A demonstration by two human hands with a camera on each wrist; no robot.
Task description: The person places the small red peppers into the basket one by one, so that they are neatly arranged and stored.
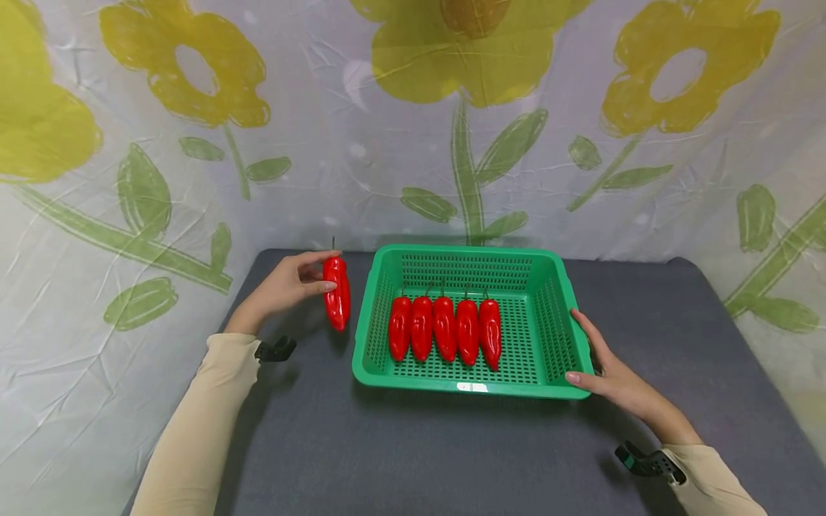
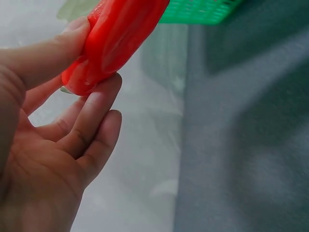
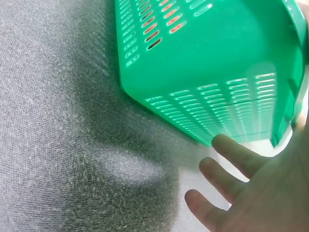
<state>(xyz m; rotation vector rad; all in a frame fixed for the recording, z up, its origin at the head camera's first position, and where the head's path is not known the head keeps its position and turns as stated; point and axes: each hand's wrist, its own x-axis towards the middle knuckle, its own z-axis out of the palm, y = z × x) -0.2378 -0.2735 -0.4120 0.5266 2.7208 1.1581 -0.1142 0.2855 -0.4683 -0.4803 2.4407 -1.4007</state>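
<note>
My left hand (image 1: 293, 281) pinches a glossy red chili pepper (image 1: 337, 292) near its stem end, between thumb and fingers. The pepper hangs tip down, just left of a green plastic basket (image 1: 474, 389), its thin stem pointing up. In the left wrist view the thumb lies along one side of the pepper (image 2: 116, 43), fingertips against the other. Several matching red peppers (image 1: 444, 328) lie side by side in the basket, stems toward the back. My right hand (image 1: 609, 373) holds the basket's right rim, thumb and index over the edge; the other fingers (image 3: 224, 181) extend beside the outer wall.
The basket stands on a dark grey table (image 1: 413, 451). Behind the table hangs a pale cloth (image 1: 335, 165) printed with yellow flowers. Dark straps with small devices (image 1: 275, 349) sit at both wrists. Inside the basket, bare slotted floor shows right of the peppers.
</note>
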